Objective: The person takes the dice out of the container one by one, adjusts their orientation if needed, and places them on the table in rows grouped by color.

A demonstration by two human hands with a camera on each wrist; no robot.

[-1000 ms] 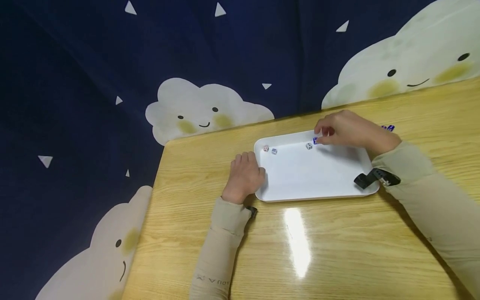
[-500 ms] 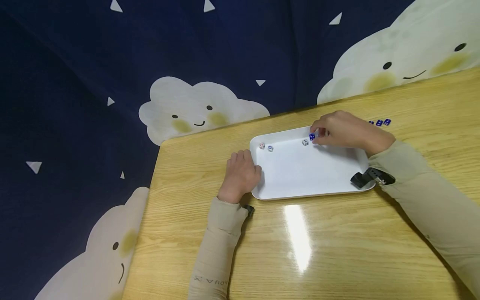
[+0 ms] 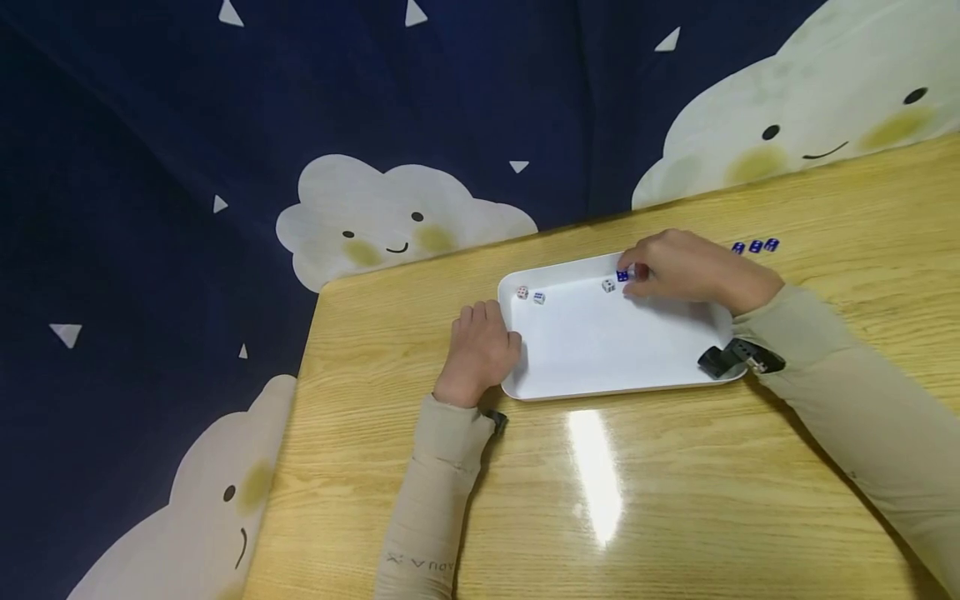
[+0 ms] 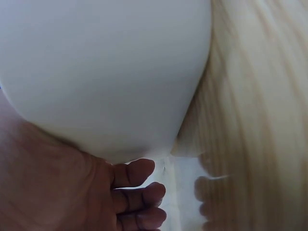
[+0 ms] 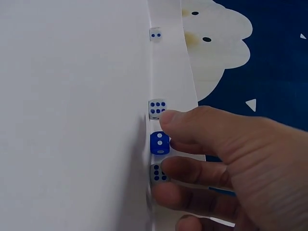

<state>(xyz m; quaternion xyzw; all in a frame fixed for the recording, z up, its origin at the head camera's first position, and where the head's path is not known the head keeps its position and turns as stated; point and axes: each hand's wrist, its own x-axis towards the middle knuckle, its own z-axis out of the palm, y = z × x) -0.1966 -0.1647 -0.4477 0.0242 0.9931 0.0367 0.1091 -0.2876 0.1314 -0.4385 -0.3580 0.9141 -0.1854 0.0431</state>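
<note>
My left hand (image 3: 480, 354) holds the left end of a white tray (image 3: 577, 358), thumb over its rim. In the left wrist view the fingertips (image 4: 144, 173) lie by the tray's outer wall (image 4: 120, 86). My right hand (image 3: 678, 267) hovers over the tray's far side, thumb and finger parted around a blue die (image 3: 622, 276). The right wrist view shows this blue die (image 5: 160, 143) between a white die (image 5: 157, 109) near the thumb and another white die (image 5: 156, 173) partly hidden by fingers. Two more dice, one red-dotted (image 3: 522, 292) and one blue-dotted (image 3: 538, 297), sit at the far left corner.
Several blue dice (image 3: 756, 247) lie on the wooden table (image 3: 375, 367) beyond the right wrist. A dark blue curtain (image 3: 420, 83) with white clouds hangs behind the table's far edge.
The right thumb and finger have spread apart from the blue die, which stays beside the white die. The head view has shifted slightly, showing more blue dice on the table. The left hand keeps its hold.
</note>
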